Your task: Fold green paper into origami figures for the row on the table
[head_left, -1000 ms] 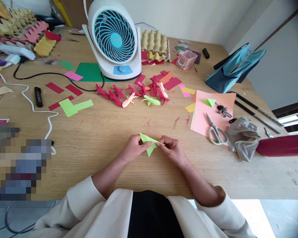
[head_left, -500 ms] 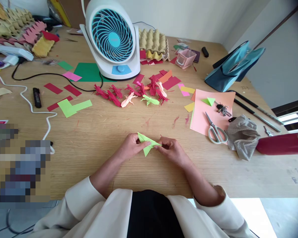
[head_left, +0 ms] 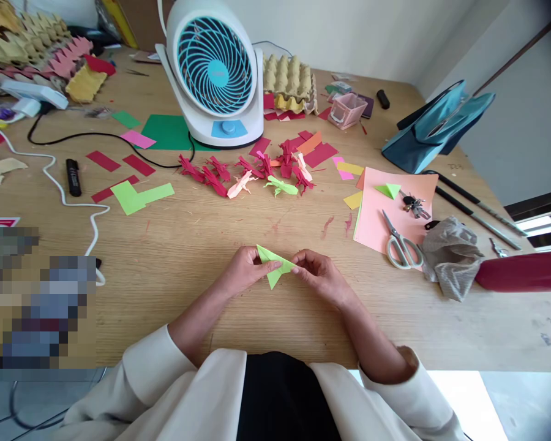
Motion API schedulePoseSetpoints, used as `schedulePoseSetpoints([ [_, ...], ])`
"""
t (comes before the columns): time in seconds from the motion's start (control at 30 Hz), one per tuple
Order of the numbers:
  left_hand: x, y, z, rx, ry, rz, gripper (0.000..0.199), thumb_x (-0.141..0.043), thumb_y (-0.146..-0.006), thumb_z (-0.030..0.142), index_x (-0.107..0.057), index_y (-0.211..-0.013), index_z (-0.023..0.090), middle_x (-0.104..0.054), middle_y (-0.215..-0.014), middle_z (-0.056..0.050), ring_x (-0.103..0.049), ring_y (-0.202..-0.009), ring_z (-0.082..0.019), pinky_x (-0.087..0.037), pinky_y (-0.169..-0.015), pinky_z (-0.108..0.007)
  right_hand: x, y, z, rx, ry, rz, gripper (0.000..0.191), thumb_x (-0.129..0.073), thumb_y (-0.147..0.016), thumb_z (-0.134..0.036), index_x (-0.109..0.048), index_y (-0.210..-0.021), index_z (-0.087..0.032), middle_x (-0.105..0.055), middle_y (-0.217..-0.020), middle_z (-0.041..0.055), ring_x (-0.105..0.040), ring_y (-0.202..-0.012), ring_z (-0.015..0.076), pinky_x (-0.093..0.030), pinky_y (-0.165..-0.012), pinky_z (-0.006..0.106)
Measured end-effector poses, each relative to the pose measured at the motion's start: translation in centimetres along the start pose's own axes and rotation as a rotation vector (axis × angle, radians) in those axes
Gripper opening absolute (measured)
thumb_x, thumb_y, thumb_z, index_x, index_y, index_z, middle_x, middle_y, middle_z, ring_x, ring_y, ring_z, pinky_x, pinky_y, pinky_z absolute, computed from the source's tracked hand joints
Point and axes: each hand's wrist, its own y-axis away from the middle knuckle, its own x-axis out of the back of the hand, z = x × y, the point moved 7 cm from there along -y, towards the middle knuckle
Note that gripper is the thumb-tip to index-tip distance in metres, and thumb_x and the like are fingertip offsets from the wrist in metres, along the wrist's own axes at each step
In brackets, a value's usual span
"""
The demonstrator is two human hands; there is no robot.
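Note:
A folded piece of light green paper (head_left: 274, 277), with pointed corners, is held just above the table between both hands. My left hand (head_left: 248, 269) pinches its left part, thumb lying across the front. At its right tip, my right hand (head_left: 319, 275) grips the corner between thumb and fingers. Beyond the hands stand several folded red paper figures (head_left: 215, 180), along with a light green paper figure (head_left: 281, 186) and a peach paper figure (head_left: 242, 184). Another folded green paper piece (head_left: 389, 190) rests on the peach paper sheets (head_left: 371, 214) at the right.
A white fan (head_left: 224, 131) stands at the back. Scissors (head_left: 400, 245), keys (head_left: 416, 206), a grey cloth (head_left: 453, 257) and a red bottle (head_left: 523, 271) lie to the right. A black marker (head_left: 73, 177), a white cable (head_left: 55, 184) and green paper scraps (head_left: 128, 197) are on the left.
The view has shifted slightly, so the table items appear a little further right. Both hands keep hold of the green paper; the right fingers have moved slightly at its right tip.

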Motion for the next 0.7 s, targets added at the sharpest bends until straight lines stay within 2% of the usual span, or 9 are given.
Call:
schedulePoseSetpoints([
  [0.17, -0.4, 0.1, 0.1, 0.007, -0.013, -0.002, 0.035, -0.076, -0.069, 0.047, -0.066, -0.07, 0.013, -0.058, -0.058, 0.001, -0.049, -0.052, -0.01, -0.037, -0.048, -0.022, -0.4, 0.0, -0.3, 0.016, 0.114, 0.029, 0.036, -0.061, -0.088, -0.05, -0.065, -0.077, -0.016, -0.056, -0.068, -0.0003, -0.045, -0.063, 0.0121, -0.034, -0.058, 0.025],
  [0.4, 1.0, 0.2, 1.8, -0.086, 0.105, 0.114, 0.033, -0.069, -0.08, 0.045, -0.062, -0.068, 0.015, -0.051, -0.058, 0.003, -0.046, -0.052, -0.008, -0.038, -0.051, -0.021, 0.0, 0.1, -0.5, -0.009, 0.087, 0.026, 0.037, -0.063, -0.086, -0.05, -0.061, -0.072, -0.016, -0.052, -0.065, -0.0017, -0.042, -0.061, 0.0113, -0.032, -0.057, 0.025],
  [0.57, 0.9, 0.3, 1.9, -0.088, 0.143, 0.091, 0.031, -0.069, -0.079, 0.044, -0.064, -0.069, 0.015, -0.05, -0.059, 0.003, -0.047, -0.054, -0.009, -0.04, -0.051, -0.021, 0.0, 0.1, -0.3, -0.009, 0.071, 0.027, 0.031, -0.063, -0.086, -0.046, -0.062, -0.077, -0.017, -0.055, -0.068, -0.0017, -0.044, -0.062, 0.0113, -0.033, -0.058, 0.025],
  [0.7, 0.7, 0.3, 1.7, -0.082, 0.13, 0.071, 0.035, -0.062, -0.084, 0.044, -0.062, -0.065, 0.015, -0.055, -0.063, 0.0, -0.049, -0.058, -0.01, -0.041, -0.052, -0.022, 0.0, 0.0, 0.0, 0.008, 0.071, 0.027, 0.03, -0.062, -0.087, -0.045, -0.062, -0.076, -0.017, -0.056, -0.069, -0.0013, -0.045, -0.063, 0.0117, -0.035, -0.059, 0.025],
])
